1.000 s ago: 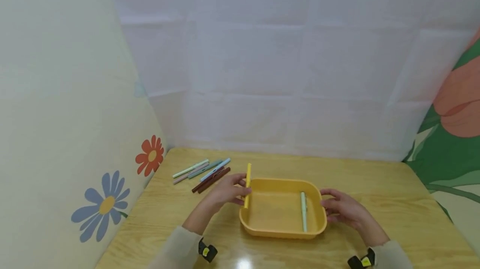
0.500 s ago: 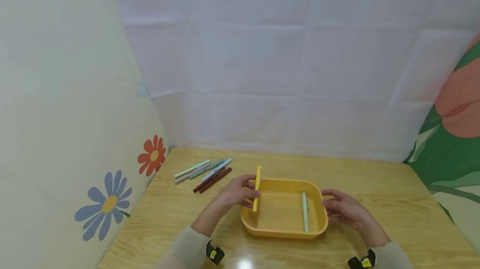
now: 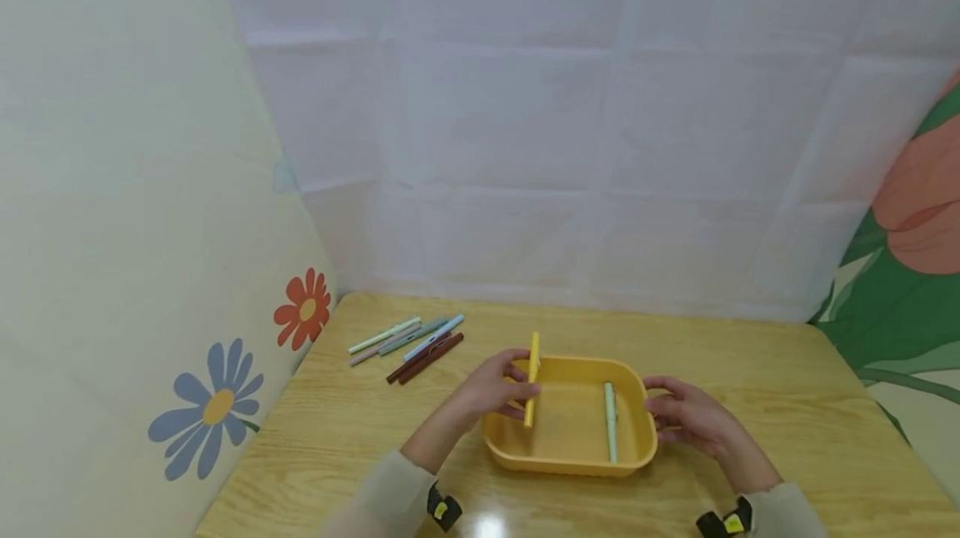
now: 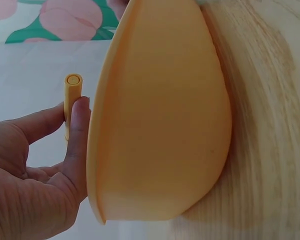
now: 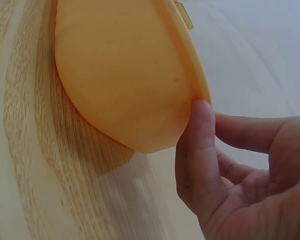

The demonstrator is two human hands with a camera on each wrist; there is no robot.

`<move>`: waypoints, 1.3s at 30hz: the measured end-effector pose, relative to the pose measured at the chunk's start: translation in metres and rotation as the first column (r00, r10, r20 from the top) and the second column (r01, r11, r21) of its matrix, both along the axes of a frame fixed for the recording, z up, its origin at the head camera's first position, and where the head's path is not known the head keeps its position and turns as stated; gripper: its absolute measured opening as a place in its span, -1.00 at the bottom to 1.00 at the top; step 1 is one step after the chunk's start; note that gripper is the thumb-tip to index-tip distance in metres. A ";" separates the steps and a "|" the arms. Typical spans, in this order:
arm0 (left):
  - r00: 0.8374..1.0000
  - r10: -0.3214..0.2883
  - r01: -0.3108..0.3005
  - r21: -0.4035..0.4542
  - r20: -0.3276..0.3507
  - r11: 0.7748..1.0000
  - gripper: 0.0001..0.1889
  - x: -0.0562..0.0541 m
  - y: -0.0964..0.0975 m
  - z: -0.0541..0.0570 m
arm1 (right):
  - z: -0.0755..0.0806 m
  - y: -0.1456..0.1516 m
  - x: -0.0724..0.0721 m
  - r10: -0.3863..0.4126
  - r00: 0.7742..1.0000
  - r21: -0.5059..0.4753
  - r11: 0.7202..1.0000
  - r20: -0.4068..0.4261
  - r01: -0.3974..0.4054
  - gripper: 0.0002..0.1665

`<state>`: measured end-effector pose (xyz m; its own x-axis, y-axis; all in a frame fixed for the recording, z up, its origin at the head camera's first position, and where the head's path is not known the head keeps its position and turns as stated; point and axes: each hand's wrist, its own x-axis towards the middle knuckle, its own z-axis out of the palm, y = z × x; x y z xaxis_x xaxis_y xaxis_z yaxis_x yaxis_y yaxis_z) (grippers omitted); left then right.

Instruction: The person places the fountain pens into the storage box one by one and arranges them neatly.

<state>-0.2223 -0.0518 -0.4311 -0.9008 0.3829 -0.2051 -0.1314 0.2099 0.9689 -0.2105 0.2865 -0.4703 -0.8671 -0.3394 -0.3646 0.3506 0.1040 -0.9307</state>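
My left hand (image 3: 495, 388) pinches a yellow pen (image 3: 533, 379) between thumb and fingers, above the left part of a yellow plastic tray (image 3: 558, 465). In the left wrist view, the round end of this pen (image 4: 73, 90) stands beside the tray's rim (image 4: 96, 140). Inside the tray, near its right wall, lies a pale green pen (image 3: 611, 423) with a clip. My right hand (image 3: 693, 417) holds the tray's right rim; in the right wrist view, its fingertips (image 5: 203, 112) and thumb pinch the edge.
To the left behind the tray, several pens lie in a loose pile on the wooden table (image 3: 300, 446): light green (image 3: 384, 336), blue (image 3: 433, 338), and dark red (image 3: 431, 359) among them. A white cloth (image 3: 525, 146) hangs behind the table, with a flowered wall (image 3: 217, 409) at left.
My left hand has carried the yellow pen rightward, from the tray's left rim to over its inside. The right hand and the tray stay nearly where they were.
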 end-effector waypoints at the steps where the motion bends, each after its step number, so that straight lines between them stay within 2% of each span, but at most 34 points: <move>1: 1.000 -0.001 0.001 0.003 0.001 1.000 -0.33 0.001 0.002 0.000 | 0.000 0.000 0.000 0.002 1.000 0.003 1.000 0.000 -0.002 -0.36; 7: 1.000 -0.016 0.015 0.034 0.012 0.999 -0.32 0.003 0.012 -0.004 | -0.001 0.000 0.000 -0.002 1.000 0.004 1.000 0.010 0.002 -0.36; 16: 1.000 -0.014 0.015 -0.038 0.012 0.999 -0.28 0.005 0.029 -0.006 | 0.001 -0.002 0.002 -0.030 0.999 0.033 0.999 0.016 0.029 -0.35; 25: 1.000 -0.012 0.013 -0.034 0.020 0.999 -0.28 0.009 0.043 -0.008 | 0.001 -0.003 0.000 -0.035 0.999 0.049 0.998 0.007 0.035 -0.38; 31: 0.999 -0.021 0.022 -0.035 0.029 0.999 -0.28 0.011 0.051 -0.009 | 0.001 -0.002 0.000 -0.025 1.000 0.032 0.999 0.005 0.025 -0.39; 39: 0.998 0.003 0.002 -0.064 0.064 0.998 -0.26 0.013 0.063 -0.013 | 0.003 0.000 0.001 0.006 1.000 0.004 1.000 -0.005 -0.006 -0.36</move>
